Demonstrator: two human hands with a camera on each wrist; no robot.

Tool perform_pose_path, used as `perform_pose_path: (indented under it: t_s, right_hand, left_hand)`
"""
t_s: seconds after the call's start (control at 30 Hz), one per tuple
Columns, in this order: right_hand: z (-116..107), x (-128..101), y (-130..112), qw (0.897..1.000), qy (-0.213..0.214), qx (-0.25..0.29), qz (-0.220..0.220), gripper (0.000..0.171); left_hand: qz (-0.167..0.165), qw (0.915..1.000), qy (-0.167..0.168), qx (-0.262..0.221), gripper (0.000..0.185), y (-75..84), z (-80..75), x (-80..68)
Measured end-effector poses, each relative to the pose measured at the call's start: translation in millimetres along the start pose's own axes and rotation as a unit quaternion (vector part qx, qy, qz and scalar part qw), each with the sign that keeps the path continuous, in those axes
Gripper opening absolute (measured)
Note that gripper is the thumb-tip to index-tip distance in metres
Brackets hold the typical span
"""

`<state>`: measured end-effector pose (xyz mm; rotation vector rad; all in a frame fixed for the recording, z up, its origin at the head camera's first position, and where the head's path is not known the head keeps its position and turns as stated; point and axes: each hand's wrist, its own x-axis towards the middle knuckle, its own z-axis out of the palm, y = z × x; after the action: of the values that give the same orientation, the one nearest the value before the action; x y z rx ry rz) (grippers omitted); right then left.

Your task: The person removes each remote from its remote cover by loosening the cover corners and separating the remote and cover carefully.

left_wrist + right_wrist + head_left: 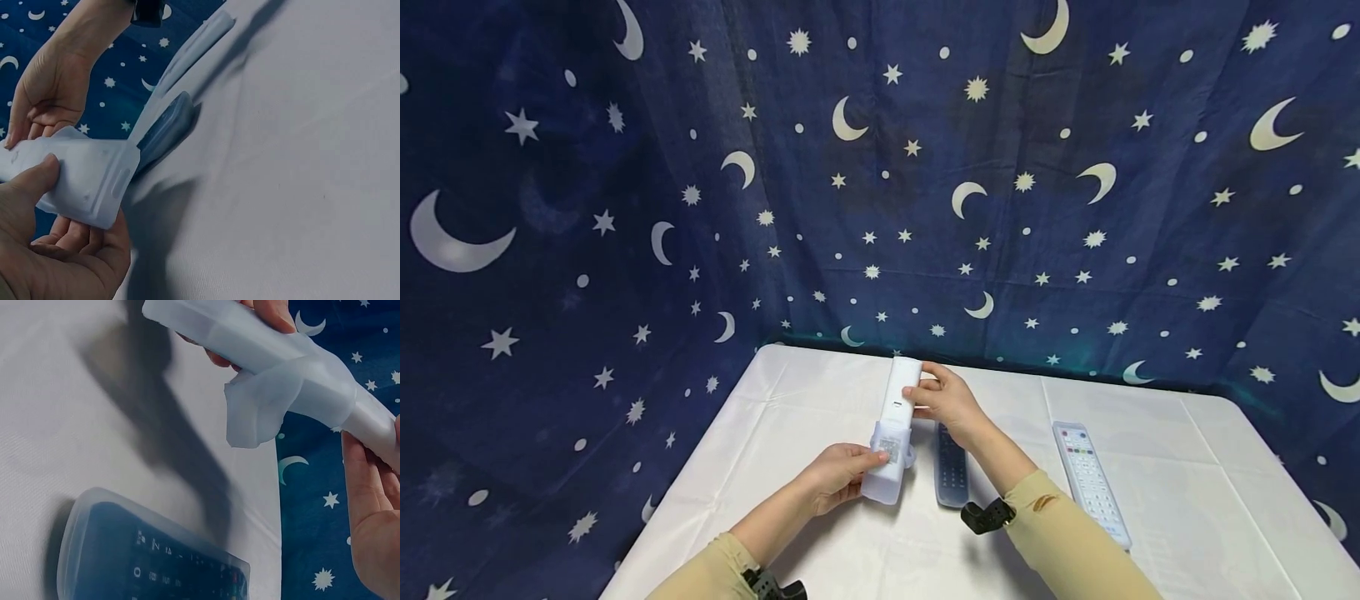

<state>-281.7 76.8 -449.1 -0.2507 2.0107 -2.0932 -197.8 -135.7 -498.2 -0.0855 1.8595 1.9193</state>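
A long white remote (898, 404) is held up just above the white table (820, 533), near its back edge. It is slim and smooth, and its far end is bare. A soft, see-through cover (886, 467) is pulled partway over its near end, and the loose edge of the cover is bunched and folded out at the sides. A grey patch can be seen through the cover. The covered end is gripped by the left hand (838, 475), with the thumb curled on top and the fingers curled below. The bare far end is pinched by the right hand (946, 400), its fingers bent round it. A dark remote (951, 468) in a clear cover is laid flat on the table just beside the held one. A white remote with coloured buttons (1090, 482) is laid further right.
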Motion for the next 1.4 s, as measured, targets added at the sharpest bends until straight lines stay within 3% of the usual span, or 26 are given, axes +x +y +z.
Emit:
perform_pose_path:
  t_s: [0.53, 1.23, 1.4]
  right_hand:
    - [7, 4, 2, 1.000, 0.010, 0.014, 0.004, 0.055]
    - [9, -2, 7, 1.000, 0.001, -0.016, 0.016, 0.064]
    - [8, -2, 3, 1.000, 0.019, -0.023, 0.009, 0.067]
  left_hand:
    - [-0.003, 0.9999, -0.016, 0.002, 0.050, -5.1, -10.9, -5.9]
    - [0.014, 0.9999, 0.000, 0.002, 0.037, -7.6, -9.3, -9.7]
    - [0.017, 0.9998, 0.008, -0.008, 0.041, -6.5, -7.5, -7.1]
